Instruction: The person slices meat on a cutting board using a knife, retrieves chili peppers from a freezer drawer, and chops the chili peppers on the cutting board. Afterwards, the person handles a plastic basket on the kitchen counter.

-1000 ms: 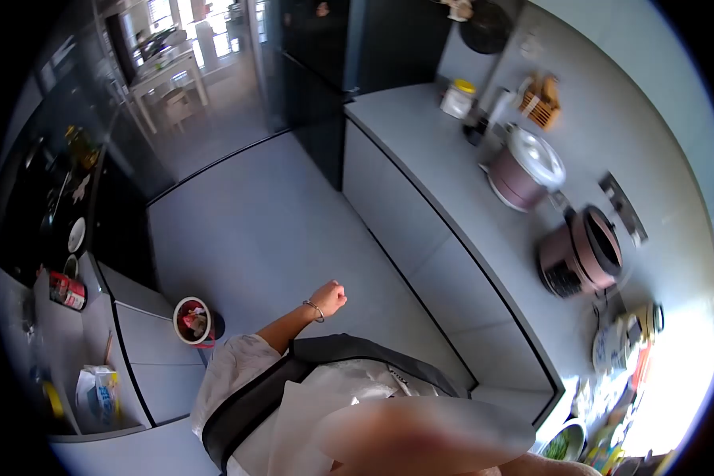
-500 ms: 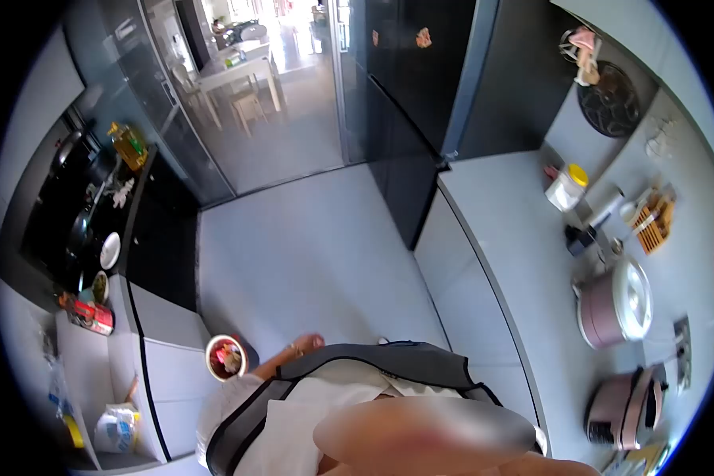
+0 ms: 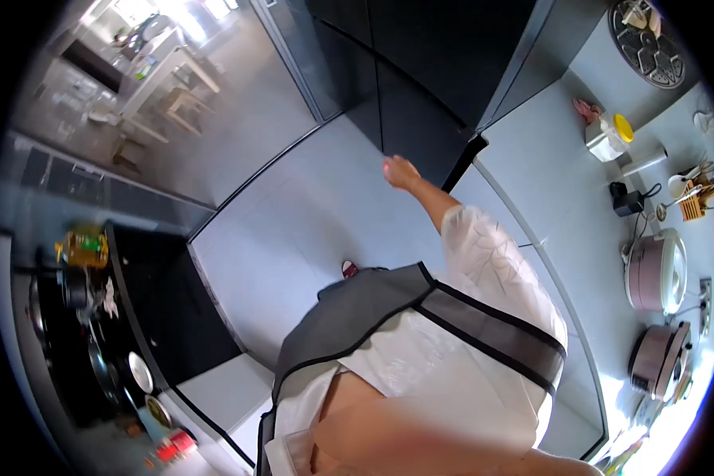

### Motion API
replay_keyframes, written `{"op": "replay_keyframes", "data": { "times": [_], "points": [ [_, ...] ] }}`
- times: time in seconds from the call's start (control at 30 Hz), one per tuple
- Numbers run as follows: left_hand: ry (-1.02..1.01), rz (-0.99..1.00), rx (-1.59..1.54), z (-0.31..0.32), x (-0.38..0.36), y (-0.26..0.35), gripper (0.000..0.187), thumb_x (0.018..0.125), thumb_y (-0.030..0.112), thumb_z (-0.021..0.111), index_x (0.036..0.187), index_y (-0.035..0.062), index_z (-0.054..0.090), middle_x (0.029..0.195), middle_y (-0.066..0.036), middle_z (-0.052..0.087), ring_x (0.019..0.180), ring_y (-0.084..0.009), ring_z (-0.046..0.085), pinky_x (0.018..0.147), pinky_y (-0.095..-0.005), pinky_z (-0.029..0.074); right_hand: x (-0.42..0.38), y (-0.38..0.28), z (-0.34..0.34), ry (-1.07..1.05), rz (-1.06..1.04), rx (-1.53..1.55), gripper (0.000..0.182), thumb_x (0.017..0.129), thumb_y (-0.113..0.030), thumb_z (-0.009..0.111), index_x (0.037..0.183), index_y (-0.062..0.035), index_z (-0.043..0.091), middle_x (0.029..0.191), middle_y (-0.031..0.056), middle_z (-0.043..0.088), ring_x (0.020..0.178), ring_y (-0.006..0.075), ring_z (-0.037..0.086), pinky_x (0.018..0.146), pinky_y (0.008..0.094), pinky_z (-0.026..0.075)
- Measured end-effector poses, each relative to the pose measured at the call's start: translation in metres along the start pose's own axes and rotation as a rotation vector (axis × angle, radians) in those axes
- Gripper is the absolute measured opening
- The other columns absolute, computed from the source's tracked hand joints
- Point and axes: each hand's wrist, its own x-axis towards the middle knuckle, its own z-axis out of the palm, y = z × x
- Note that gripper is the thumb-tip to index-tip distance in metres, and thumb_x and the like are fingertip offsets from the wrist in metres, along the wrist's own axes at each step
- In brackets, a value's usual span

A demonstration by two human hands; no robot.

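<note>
My right hand (image 3: 401, 172) is stretched forward over the floor, close to the lower front of the black refrigerator (image 3: 432, 147). Its fingers look curled in, and nothing shows in them. A small gap seems to lie between the hand and the door, though contact is hard to judge from above. My left hand is out of view. A grey apron (image 3: 349, 317) with black edging covers my white clothes, and one shoe (image 3: 350, 270) shows past its hem.
On the right counter (image 3: 523, 178) stand a yellow-lidded container (image 3: 608, 139), a utensil holder (image 3: 692, 205) and two pink cookers, one a white-lidded pot (image 3: 656, 274). At left are a stove with pans, an oil bottle (image 3: 86, 249) and a white dish (image 3: 140, 372). A sliding glass door (image 3: 127, 186) opens onto a dining area.
My view has turned and moved forward toward the refrigerator. The right arm has come into sight, reaching ahead. My left hand and the bin near it have left the view.
</note>
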Motion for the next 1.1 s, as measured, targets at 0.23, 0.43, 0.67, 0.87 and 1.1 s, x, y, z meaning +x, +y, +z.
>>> {"op": "replay_keyframes", "data": {
  "times": [0.23, 0.43, 0.67, 0.87, 1.1],
  "points": [
    [-0.078, 0.149, 0.024, -0.065, 0.139, 0.125, 0.023, 0.086, 0.021, 0.058, 0.102, 0.0047, 0.062, 0.083, -0.010, 0.067, 0.078, -0.0204, 0.065, 0.068, -0.0333, 0.051, 0.059, -0.013, -0.075, 0.180, 0.304, 0.046, 0.043, 0.082, -0.021, 0.057, 0.123, -0.0081, 0.052, 0.135, 0.0154, 0.043, 0.124, 0.0336, 0.044, 0.101, 0.0387, 0.041],
    [-0.139, 0.336, 0.063, -0.102, 0.265, 0.260, 0.021, 0.085, 0.018, 0.058, 0.101, 0.0045, 0.061, 0.081, -0.010, 0.067, 0.075, -0.0201, 0.065, 0.065, -0.0330, 0.051, 0.156, -0.011, -0.126, 0.538, 0.530, 0.078, 0.058, 0.081, -0.024, 0.058, 0.131, 0.0001, 0.041, 0.135, 0.0182, 0.043, 0.120, 0.0339, 0.049, 0.100, 0.0391, 0.042],
    [-0.293, 0.536, 0.156, -0.124, 0.337, 0.449, 0.021, 0.084, 0.013, 0.058, 0.103, 0.0042, 0.060, 0.079, -0.009, 0.066, 0.072, -0.0173, 0.065, 0.060, -0.0304, 0.052, 0.176, -0.006, -0.132, 0.479, 0.872, 0.058, 0.050, 0.083, -0.022, 0.054, 0.127, -0.0016, 0.045, 0.123, 0.0186, 0.052, 0.108, 0.0328, 0.057, 0.095, 0.0418, 0.044],
    [-0.682, 0.665, 0.278, -0.075, 0.377, 0.715, 0.019, 0.086, 0.016, 0.059, 0.099, 0.0027, 0.057, 0.076, -0.004, 0.061, 0.061, -0.0113, 0.059, 0.055, -0.0260, 0.050, 0.169, -0.062, -0.213, 0.733, 0.867, -0.014, 0.026, 0.086, -0.023, 0.054, 0.106, -0.0063, 0.053, 0.101, 0.0118, 0.056, 0.091, 0.0285, 0.058, 0.078, 0.0427, 0.043],
    [-0.820, 0.976, 0.661, 0.080, 0.390, 0.879, 0.010, 0.086, 0.004, 0.057, 0.096, 0.0028, 0.060, 0.076, -0.002, 0.060, 0.062, -0.0096, 0.057, 0.057, -0.0235, 0.050, 0.078, -0.126, -0.126, 1.328, 0.939, 0.199, 0.036, 0.076, -0.005, 0.070, 0.110, -0.0059, 0.056, 0.122, 0.0143, 0.052, 0.097, 0.0309, 0.059, 0.081, 0.0344, 0.051]
  ]
}}
